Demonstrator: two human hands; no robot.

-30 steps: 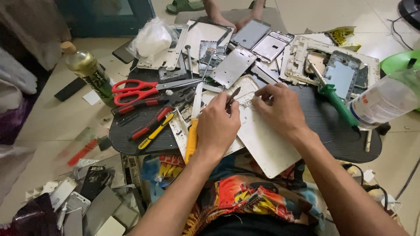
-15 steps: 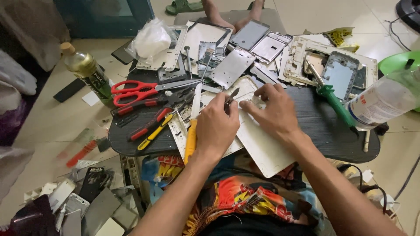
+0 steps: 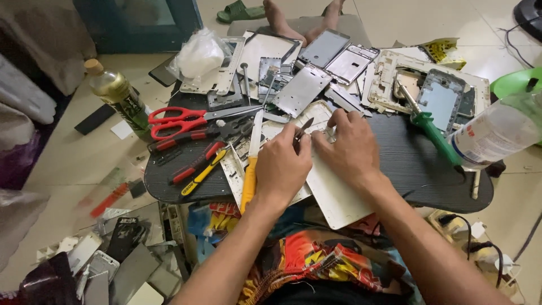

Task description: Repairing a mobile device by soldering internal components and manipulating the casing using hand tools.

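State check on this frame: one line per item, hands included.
left hand: gripping small dark tool, tip on white panel
right hand: pressed flat on white panel
white panel: lying flat, overhanging black tray
red scissors: closed, lying flat
yellow-handled knife: lying flat, unheld
green screwdriver: lying unheld
green bottle: upright, capped
clear bottle: tilted

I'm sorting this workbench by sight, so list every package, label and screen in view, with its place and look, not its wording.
Green bottle: far left, upright, tan cap, dark label.
Clear plastic bottle: right edge, lying tilted, white label with red marks.
White plastic bag: top centre-left, crumpled.
Phone screen: top centre, flat grey-blue rectangle.
Yellow sticker: top right, yellow with black marks.
Colourful packet: under the tray's front edge, blue and red.
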